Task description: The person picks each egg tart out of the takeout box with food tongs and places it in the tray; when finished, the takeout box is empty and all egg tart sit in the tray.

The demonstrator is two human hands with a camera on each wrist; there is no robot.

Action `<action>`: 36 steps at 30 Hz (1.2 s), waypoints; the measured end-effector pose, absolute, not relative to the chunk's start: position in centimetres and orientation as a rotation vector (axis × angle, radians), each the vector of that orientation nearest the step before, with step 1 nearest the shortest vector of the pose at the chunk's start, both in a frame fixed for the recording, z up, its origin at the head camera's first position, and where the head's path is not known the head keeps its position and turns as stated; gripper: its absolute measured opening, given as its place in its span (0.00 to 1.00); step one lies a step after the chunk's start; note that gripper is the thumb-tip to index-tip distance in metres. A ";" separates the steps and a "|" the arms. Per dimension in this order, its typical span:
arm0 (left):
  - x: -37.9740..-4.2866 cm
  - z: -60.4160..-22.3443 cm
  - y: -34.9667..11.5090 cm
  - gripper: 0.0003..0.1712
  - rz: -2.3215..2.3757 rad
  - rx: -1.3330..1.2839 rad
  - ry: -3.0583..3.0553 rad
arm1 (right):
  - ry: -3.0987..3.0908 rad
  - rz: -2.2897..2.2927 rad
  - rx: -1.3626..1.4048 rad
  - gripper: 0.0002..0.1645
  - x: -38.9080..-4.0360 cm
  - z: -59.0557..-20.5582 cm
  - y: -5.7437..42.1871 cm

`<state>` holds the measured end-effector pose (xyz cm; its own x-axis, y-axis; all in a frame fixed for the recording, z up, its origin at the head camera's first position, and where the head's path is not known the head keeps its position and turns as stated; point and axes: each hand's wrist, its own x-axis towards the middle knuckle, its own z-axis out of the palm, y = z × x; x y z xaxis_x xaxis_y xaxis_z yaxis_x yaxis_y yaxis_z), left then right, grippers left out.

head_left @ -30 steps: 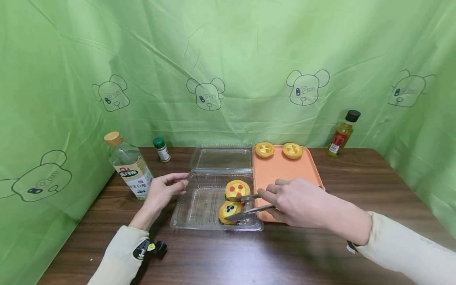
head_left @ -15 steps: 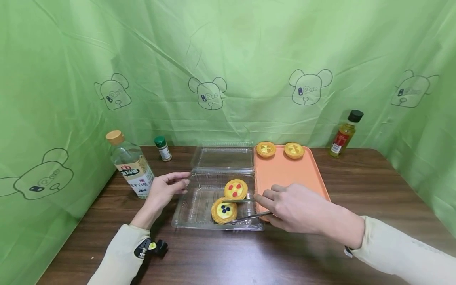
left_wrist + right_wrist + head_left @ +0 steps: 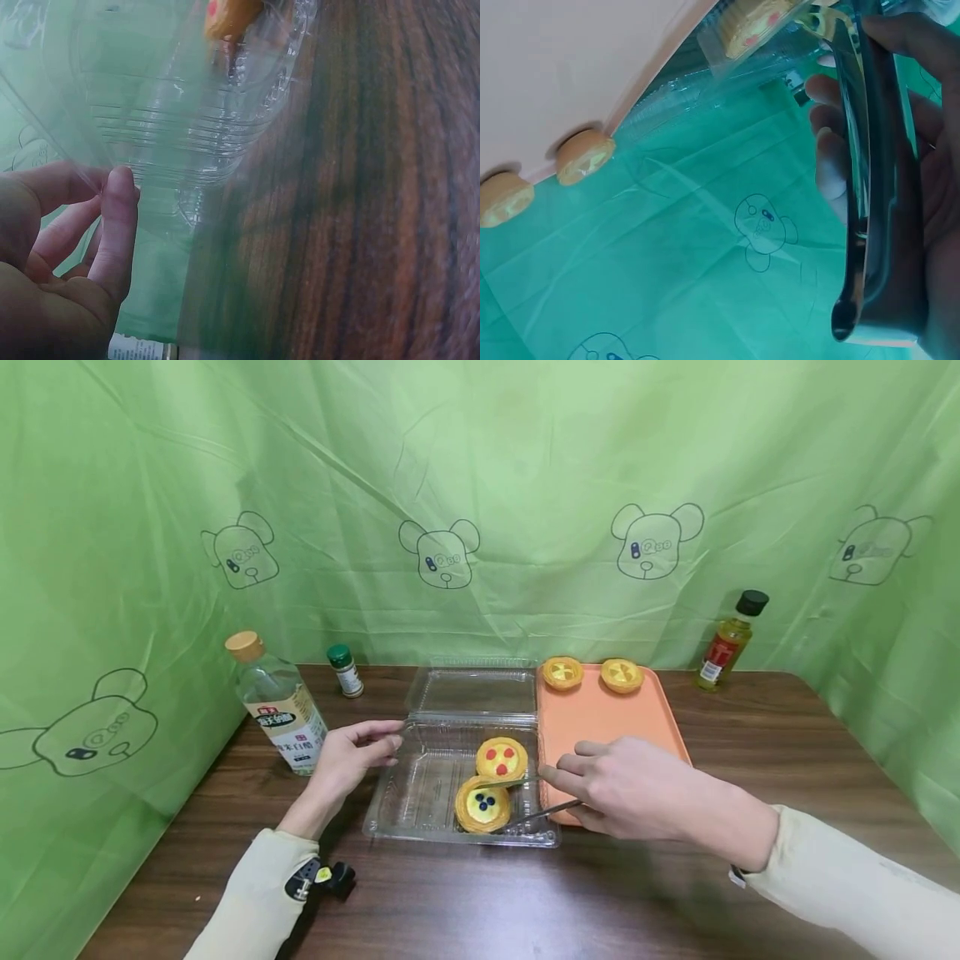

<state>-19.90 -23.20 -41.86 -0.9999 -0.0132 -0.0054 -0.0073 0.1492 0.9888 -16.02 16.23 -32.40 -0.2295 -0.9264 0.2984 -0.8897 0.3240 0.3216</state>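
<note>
My left hand (image 3: 351, 762) pinches the left edge of a clear plastic clamshell box (image 3: 423, 789) between thumb and fingers, as the left wrist view also shows. In my right hand (image 3: 630, 785) are metal tongs (image 3: 889, 225), held from the right side with their arms spread apart. Their tips reach over the box's front right part, at either side of a tart with blueberries (image 3: 482, 810). Right behind it in the box lies a tart with red fruit pieces (image 3: 501, 758), and the blueberry tart's back rim overlaps it in the head view.
An orange tray (image 3: 585, 718) adjoins the box on the right, with two yellow-topped tarts (image 3: 622, 675) at its back. A vinegar bottle (image 3: 288, 718) and a green-capped shaker (image 3: 346, 672) stand left. An oil bottle (image 3: 724, 647) stands back right, before a green curtain (image 3: 525, 460).
The blueberry tart has come to lie flatter, shifting left and then slightly back right between the tong tips. My right hand dipped toward me and came back. The left hand keeps its hold.
</note>
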 end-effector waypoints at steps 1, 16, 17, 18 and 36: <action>-19.9 -41.9 -23.2 0.19 -2.046 0.023 -2.377 | -2.159 -0.125 1.608 0.28 -16.1 -32.4 16.1; -19.9 -42.1 -23.2 0.19 -2.036 0.028 -2.385 | -2.219 -0.259 1.669 0.30 -16.4 -33.2 14.4; -19.9 -42.1 -23.2 0.19 -2.036 0.026 -2.385 | -2.227 -0.243 1.669 0.31 -16.5 -33.3 14.4; -19.9 -42.1 -23.2 0.19 -2.036 0.025 -2.382 | -2.229 -0.227 1.669 0.31 -16.5 -33.4 14.4; -20.0 -41.8 -23.2 0.19 -2.053 0.017 -2.360 | -2.161 -0.082 1.719 0.29 -17.5 -34.3 14.6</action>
<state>-20.00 -23.17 -41.84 -0.9999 -0.0168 0.0030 0.0006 0.1386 0.9903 -17.49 14.63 -34.33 -0.1823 -0.9500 0.2536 -0.9281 0.2515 0.2747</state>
